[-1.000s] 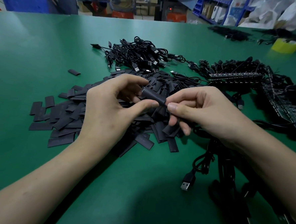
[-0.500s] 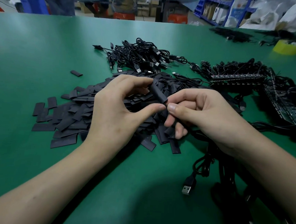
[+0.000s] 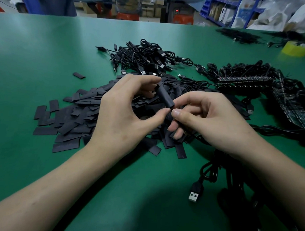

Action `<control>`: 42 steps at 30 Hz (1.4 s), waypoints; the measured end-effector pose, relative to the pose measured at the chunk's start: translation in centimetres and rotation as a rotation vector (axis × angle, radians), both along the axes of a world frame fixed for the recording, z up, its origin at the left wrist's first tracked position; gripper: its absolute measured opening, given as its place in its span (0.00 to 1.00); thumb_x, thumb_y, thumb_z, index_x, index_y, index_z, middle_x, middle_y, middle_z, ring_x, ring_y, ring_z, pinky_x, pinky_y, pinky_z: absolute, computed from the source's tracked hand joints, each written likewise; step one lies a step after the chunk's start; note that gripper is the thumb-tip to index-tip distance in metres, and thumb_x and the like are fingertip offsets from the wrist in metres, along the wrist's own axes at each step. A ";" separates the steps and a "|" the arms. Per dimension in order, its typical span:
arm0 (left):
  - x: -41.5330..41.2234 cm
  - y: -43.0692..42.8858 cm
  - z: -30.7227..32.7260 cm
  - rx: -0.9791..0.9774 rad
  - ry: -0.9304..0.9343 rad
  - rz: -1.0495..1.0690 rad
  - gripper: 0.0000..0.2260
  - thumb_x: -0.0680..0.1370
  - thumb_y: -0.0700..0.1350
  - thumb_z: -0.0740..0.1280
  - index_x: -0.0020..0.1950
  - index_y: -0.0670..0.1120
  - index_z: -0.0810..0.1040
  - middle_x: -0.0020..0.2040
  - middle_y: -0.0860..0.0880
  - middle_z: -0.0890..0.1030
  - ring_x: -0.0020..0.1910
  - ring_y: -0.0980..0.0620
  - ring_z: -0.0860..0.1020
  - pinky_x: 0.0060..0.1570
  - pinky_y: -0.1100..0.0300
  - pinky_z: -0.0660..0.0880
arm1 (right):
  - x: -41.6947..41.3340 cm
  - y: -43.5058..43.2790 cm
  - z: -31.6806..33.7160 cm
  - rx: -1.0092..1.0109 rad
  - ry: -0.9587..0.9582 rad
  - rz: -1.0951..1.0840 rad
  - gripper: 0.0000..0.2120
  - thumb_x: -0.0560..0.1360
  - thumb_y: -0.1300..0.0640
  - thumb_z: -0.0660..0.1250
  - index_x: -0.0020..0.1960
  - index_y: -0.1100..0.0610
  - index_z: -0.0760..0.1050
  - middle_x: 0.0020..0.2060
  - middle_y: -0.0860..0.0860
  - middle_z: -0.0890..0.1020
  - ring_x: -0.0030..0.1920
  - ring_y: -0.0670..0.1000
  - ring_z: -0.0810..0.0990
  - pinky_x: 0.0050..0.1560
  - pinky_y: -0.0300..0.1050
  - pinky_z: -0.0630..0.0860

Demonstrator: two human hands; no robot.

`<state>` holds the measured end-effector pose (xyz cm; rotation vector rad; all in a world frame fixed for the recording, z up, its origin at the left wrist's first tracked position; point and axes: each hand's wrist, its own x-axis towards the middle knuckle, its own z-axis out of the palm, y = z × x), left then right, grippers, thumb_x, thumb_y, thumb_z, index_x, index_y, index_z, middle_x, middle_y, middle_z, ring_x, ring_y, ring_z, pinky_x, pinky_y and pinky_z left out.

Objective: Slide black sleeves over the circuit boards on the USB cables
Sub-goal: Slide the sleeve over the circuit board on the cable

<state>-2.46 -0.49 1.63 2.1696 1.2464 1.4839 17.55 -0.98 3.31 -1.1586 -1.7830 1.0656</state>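
Our left hand (image 3: 130,112) pinches the round black rubbery sleeve (image 3: 165,96); our right hand (image 3: 212,119) pinches its near end. Squeezing harder may flatten its mouth and jam the hidden board.

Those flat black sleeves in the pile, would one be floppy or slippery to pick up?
Probably light and thin: the sleeves lie flat, overlapping loosely. Likely pliable, since the held sleeve is rounded into a tube. Flat ones shouldn't roll.

Yellow tape roll (image 3: 296,49) sat near the counter's (image 3: 35,54) far right corner; blue shelving (image 3: 205,8) and white bags (image 3: 277,16) stood beyond its far edge.
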 end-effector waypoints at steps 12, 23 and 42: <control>0.1 -0.2 -0.1 0.097 0.072 -0.132 0.23 0.74 0.40 0.78 0.68 0.43 0.78 0.60 0.51 0.82 0.61 0.56 0.80 0.63 0.60 0.74 | 0.9 0.3 0.6 -0.274 0.197 0.128 0.17 0.76 0.45 0.67 0.53 0.55 0.86 0.44 0.57 0.88 0.44 0.53 0.86 0.43 0.45 0.82; 0.0 -0.2 -0.1 0.119 0.092 -0.203 0.26 0.75 0.41 0.77 0.71 0.43 0.76 0.62 0.51 0.82 0.63 0.55 0.80 0.65 0.59 0.73 | 0.9 0.3 0.5 -0.343 0.301 0.147 0.15 0.69 0.44 0.72 0.48 0.53 0.88 0.44 0.53 0.87 0.44 0.48 0.84 0.46 0.39 0.79; 0.0 -0.2 0.1 0.077 0.132 -0.208 0.28 0.73 0.48 0.80 0.71 0.44 0.77 0.59 0.51 0.83 0.59 0.57 0.80 0.58 0.60 0.77 | 0.8 0.4 0.3 -0.337 0.282 0.148 0.17 0.69 0.47 0.74 0.51 0.57 0.87 0.43 0.55 0.86 0.41 0.47 0.82 0.42 0.37 0.80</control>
